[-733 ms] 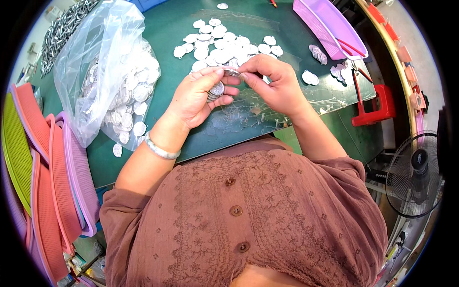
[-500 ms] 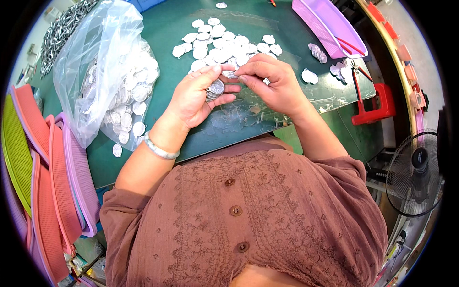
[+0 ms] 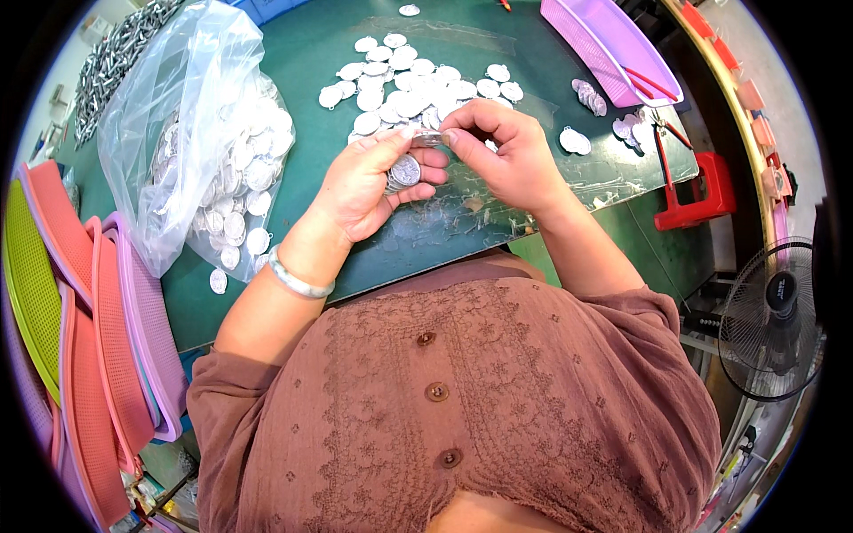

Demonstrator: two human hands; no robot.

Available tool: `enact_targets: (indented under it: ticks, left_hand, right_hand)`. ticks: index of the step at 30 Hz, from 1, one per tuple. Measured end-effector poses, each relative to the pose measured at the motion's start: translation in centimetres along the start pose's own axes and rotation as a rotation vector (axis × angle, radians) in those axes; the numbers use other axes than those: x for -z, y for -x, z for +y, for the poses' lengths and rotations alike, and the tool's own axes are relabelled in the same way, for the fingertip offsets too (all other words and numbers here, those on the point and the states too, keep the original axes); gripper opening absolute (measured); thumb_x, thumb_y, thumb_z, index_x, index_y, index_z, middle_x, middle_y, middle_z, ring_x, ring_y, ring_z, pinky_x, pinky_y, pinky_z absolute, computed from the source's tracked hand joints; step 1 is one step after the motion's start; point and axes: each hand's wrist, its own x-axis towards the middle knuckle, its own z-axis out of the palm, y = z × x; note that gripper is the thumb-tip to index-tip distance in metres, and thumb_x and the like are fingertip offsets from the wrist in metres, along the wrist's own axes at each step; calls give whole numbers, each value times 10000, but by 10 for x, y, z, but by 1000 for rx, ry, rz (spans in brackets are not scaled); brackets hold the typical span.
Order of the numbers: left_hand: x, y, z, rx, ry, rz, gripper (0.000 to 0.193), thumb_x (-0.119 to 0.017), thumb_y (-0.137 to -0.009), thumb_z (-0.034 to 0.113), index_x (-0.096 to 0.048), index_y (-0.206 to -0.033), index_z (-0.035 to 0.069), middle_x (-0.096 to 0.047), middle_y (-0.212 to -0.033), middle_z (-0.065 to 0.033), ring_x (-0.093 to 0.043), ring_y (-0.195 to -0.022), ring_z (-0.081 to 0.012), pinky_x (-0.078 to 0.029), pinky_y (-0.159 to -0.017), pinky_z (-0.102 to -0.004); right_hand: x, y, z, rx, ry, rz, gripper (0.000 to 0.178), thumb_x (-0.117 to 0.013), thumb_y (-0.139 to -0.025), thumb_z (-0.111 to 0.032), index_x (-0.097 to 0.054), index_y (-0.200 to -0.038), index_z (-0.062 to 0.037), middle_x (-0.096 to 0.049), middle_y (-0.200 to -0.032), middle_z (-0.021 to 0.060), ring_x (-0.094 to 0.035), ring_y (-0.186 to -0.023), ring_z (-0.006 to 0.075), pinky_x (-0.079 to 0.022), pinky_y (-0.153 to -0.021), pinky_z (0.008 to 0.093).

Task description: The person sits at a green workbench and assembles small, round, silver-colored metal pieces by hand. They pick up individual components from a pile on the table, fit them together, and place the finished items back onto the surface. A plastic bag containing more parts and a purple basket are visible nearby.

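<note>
My left hand (image 3: 351,191) cradles a small stack of round silver medallions (image 3: 405,171) against its curled fingers. Between its thumb and forefinger sits another medallion (image 3: 427,139), seen nearly edge-on. The thumb and forefinger of my right hand (image 3: 511,164) pinch that same piece from the other side. Just beyond both hands, a loose pile of medallions (image 3: 404,89), several with small loops, lies on the green table (image 3: 306,35). To the left, a clear plastic bag (image 3: 209,53) holds many more, and a single medallion (image 3: 218,281) lies near its mouth.
A purple basket (image 3: 613,44) stands at the far right, with red-handled pliers (image 3: 662,151) and small medallion groups (image 3: 575,140) nearby. Nested coloured baskets (image 3: 107,329) crowd the left. A heap of metal parts (image 3: 115,62) lies far left; a fan (image 3: 773,320) stands right.
The medallion between my fingertips has tilted to nearly edge-on. My right fingers have shifted slightly, and the stack in my left hand shows more of its top face.
</note>
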Motion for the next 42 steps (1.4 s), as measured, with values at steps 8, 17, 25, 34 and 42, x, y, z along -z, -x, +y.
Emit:
enact_targets:
  ticks: [8, 17, 25, 34, 42]
  left_hand:
    - [0, 0, 0, 17, 18, 11, 264, -414, -897, 227, -538, -997, 16, -602, -861, -101, -592, -757, -185, -489, -640, -286]
    - [-2, -1, -2, -42, -4, 56, 249, -427, -888, 223, -559, -975, 31, -586, -795, -49, -560, -678, -135, -453, -582, -228]
    - [-4, -1, -2, -202, -123, 24, 191, -526, -840, 192, -588, -920, 30, -566, -704, -12, -486, -559, -65, -381, -483, -182]
    - [-5, -1, -6, -197, -244, 128, 148, -580, -805, 155, -600, -889, 35, -573, -665, -8, -470, -514, -38, -369, -453, -152]
    - [-9, -1, -10, -290, -372, 164, 128, -513, -839, 131, -597, -875, 41, -546, -654, 3, -438, -506, -42, -327, -428, -161]
  right_hand:
    - [-2, 0, 1, 30, 26, 25, 78, -578, -778, -56, -579, -813, 13, -559, -721, 31, -514, -654, 78, -423, -570, 219]
    - [-9, -2, 4, 338, 281, 108, 64, -595, -711, -15, -569, -769, -17, -544, -694, 67, -540, -599, 176, -428, -517, 260]
    - [-8, -1, 7, 261, 270, 102, 40, -569, -726, 12, -548, -759, 6, -540, -703, 42, -505, -587, 98, -406, -505, 219]
    - [-9, 0, 4, 137, 180, 74, 26, -575, -740, -18, -554, -749, -6, -530, -681, 27, -480, -563, 76, -391, -493, 201]
    - [-10, 0, 3, 141, 209, 74, 77, -608, -718, -68, -571, -752, -10, -559, -664, 75, -553, -580, 161, -438, -522, 262]
